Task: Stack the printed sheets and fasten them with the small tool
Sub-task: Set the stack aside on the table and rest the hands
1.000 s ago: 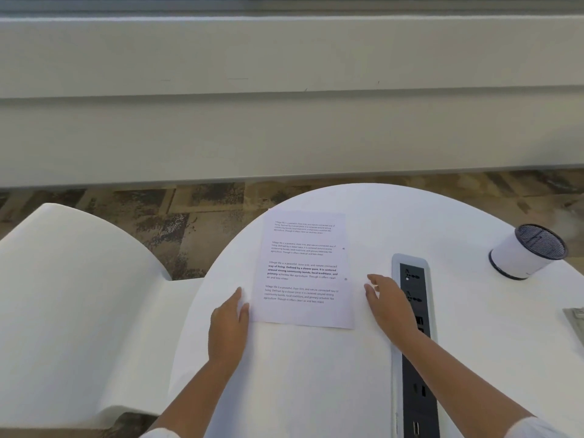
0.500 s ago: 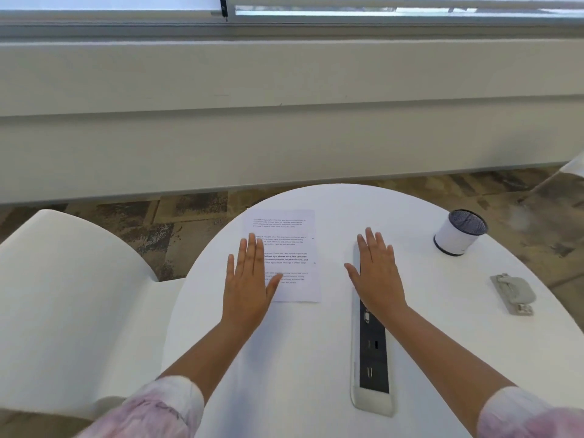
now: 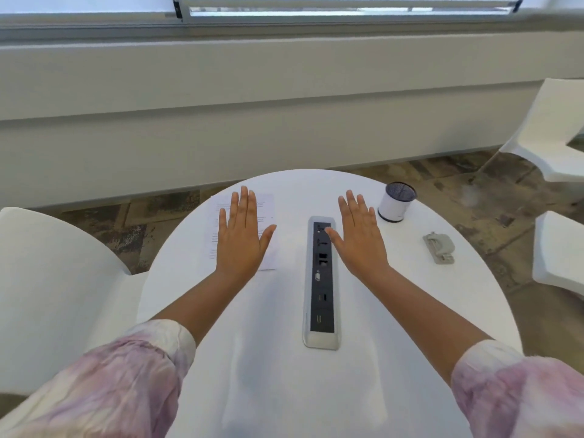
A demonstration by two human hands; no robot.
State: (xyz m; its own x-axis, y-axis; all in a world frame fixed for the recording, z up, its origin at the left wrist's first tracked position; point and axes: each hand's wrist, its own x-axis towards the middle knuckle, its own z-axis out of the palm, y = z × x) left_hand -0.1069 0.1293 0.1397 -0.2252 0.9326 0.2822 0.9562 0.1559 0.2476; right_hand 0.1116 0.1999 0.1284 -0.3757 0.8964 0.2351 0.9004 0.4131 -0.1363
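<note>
Printed sheets (image 3: 267, 213) lie flat on the far left part of the round white table (image 3: 284, 390). My left hand (image 3: 241, 237) is spread flat, palm down, over the sheets and hides most of them. My right hand (image 3: 360, 238) is spread flat, palm down, just right of the socket strip, its thumb over the strip's edge, holding nothing. A small grey stapler (image 3: 439, 248) lies on the table at the right, well apart from both hands.
A grey and black socket strip (image 3: 322, 286) is set into the table's middle. A white cup with a dark mesh top (image 3: 396, 202) stands at the far right. White chairs sit at the left (image 3: 47, 279) and right (image 3: 556, 248). A wall and window run behind.
The view pulled back and up. Both hands rose from beside the sheet and spread flat; the left one now covers the sheets. The stapler came into view.
</note>
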